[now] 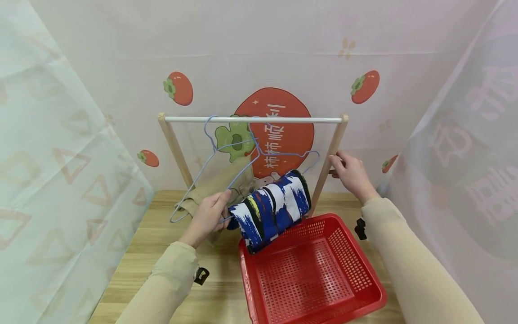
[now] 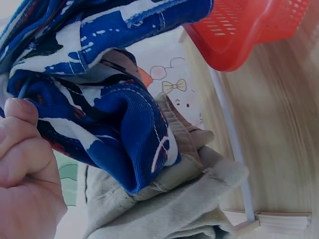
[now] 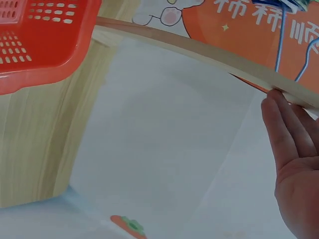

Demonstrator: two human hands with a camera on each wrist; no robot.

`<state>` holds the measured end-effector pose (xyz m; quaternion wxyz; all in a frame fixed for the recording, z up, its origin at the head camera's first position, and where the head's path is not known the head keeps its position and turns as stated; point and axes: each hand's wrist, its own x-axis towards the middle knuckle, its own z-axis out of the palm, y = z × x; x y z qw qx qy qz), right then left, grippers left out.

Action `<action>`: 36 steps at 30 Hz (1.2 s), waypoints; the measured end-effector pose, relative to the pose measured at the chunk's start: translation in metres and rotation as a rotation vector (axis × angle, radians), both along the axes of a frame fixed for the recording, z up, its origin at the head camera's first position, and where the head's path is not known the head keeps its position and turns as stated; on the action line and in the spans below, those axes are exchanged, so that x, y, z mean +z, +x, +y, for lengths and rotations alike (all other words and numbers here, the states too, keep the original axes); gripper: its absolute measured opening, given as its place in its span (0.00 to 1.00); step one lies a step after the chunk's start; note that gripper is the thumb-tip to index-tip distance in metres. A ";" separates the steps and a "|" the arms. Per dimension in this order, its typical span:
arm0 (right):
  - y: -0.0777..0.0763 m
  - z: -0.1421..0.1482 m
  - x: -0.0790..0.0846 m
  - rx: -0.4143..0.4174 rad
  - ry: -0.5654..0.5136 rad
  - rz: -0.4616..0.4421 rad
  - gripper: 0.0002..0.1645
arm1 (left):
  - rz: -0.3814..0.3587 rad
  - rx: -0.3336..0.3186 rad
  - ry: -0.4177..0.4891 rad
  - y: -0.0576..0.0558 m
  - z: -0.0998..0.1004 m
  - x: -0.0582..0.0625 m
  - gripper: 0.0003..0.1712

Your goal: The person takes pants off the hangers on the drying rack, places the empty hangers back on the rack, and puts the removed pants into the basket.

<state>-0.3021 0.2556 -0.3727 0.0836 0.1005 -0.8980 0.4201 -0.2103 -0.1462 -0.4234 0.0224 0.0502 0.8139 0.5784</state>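
Observation:
My left hand (image 1: 208, 216) pinches the lower corner of a blue wire hanger (image 1: 246, 166) whose hook reaches up by the rack's white bar. Folded over this hanger is a blue, white and black patterned garment (image 1: 275, 209), stitched denim-like cloth in the left wrist view. My right hand (image 1: 351, 174) is at the rack's right wooden post (image 3: 209, 56), its fingers straight with tips against the wood in the right wrist view. Behind the patterned garment, a khaki garment (image 2: 164, 199) hangs on a second blue hanger (image 1: 196, 177), hooked over the bar.
The small clothes rack, with a white bar (image 1: 299, 120) on wooden posts, stands on the wood-grain table (image 1: 141, 252). A red perforated basket (image 1: 374, 281) sits in front of it, under the patterned garment's lower edge. Printed cloth walls (image 1: 133, 85) enclose the back and sides.

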 end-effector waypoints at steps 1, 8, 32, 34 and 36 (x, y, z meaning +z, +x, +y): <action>0.001 0.000 -0.002 -0.018 0.010 0.043 0.35 | -0.001 -0.005 0.009 0.000 0.001 0.001 0.41; 0.013 -0.005 -0.015 -0.177 0.145 0.621 0.19 | -0.020 0.008 0.071 -0.001 0.006 0.009 0.41; 0.083 -0.109 -0.042 0.360 0.363 0.625 0.51 | -0.030 0.125 0.142 0.000 0.023 0.028 0.43; 0.089 -0.117 -0.045 0.381 0.383 0.587 0.52 | -0.029 0.124 0.148 0.001 0.025 0.029 0.43; 0.093 -0.124 -0.050 0.394 0.390 0.568 0.53 | -0.030 0.122 0.157 0.002 0.027 0.029 0.43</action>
